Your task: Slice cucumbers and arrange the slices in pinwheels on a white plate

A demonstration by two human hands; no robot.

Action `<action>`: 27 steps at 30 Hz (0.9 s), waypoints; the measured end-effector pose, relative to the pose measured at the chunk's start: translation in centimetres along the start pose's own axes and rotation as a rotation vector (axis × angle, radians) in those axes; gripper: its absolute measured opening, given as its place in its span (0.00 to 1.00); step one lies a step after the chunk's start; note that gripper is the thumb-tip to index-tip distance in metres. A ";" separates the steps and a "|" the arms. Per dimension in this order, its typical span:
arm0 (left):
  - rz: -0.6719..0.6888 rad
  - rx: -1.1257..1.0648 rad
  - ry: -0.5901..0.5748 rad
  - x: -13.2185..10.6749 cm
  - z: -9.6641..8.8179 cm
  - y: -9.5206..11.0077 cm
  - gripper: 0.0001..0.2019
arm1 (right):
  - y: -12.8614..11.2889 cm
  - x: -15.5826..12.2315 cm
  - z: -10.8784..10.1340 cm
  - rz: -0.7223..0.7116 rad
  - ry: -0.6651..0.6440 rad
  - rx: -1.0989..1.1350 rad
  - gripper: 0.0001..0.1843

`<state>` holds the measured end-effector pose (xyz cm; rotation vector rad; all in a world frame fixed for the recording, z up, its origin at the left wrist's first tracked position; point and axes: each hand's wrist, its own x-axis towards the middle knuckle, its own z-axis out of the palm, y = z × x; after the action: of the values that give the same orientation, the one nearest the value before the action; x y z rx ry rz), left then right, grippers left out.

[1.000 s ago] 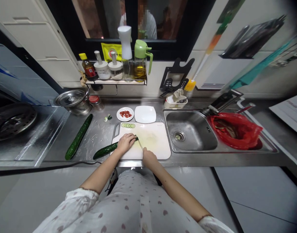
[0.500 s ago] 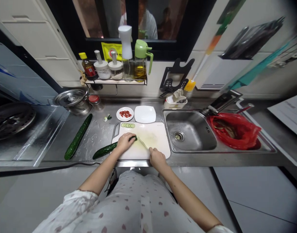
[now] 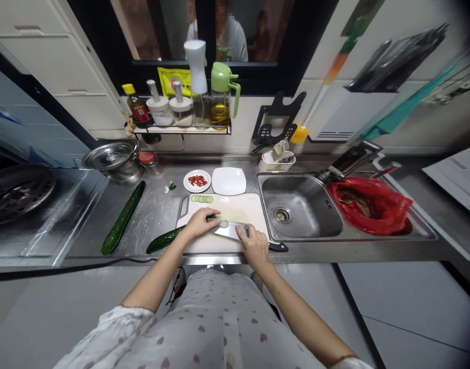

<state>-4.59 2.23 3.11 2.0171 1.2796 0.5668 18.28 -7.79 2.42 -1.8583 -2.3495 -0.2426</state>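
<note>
Mid-frame, the right hand grips the knife, its slice just right of the left hand, half-curled on the slanting cucumber.

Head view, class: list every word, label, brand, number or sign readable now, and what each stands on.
None can be read.
Yellow-capped dark bottle, red label: too small.
Flat yellow packet, printed mark: too small.
White rectangular cutting board, faint corner mark: too small.
White sheet at right, print: blurred.
</note>
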 end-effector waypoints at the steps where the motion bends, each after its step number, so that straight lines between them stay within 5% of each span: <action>1: 0.004 0.006 -0.028 0.0 0.0 0.3 0.20 | 0.1 0.0 0.1 -0.012 0.033 -0.003 0.25; 10: -0.113 -0.034 -0.106 0.3 0.1 1.0 0.16 | 0.2 -0.3 0.6 -0.043 0.141 0.024 0.24; 17: -0.123 -0.240 -0.072 1.4 1.0 0.4 0.11 | 0.1 -0.3 0.5 -0.026 0.058 0.043 0.25; 22: -0.204 -0.314 0.059 2.6 1.7 -1.1 0.11 | 0.5 -0.5 0.2 0.046 -0.090 0.082 0.29; 27: -0.399 -0.076 0.261 4.8 1.5 -3.5 0.09 | 1.3 -0.9 0.5 0.099 -0.105 0.095 0.29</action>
<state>-3.70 7.09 -0.40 1.5999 1.7341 0.6860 19.78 -8.22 1.79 -1.9801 -2.2821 -0.0227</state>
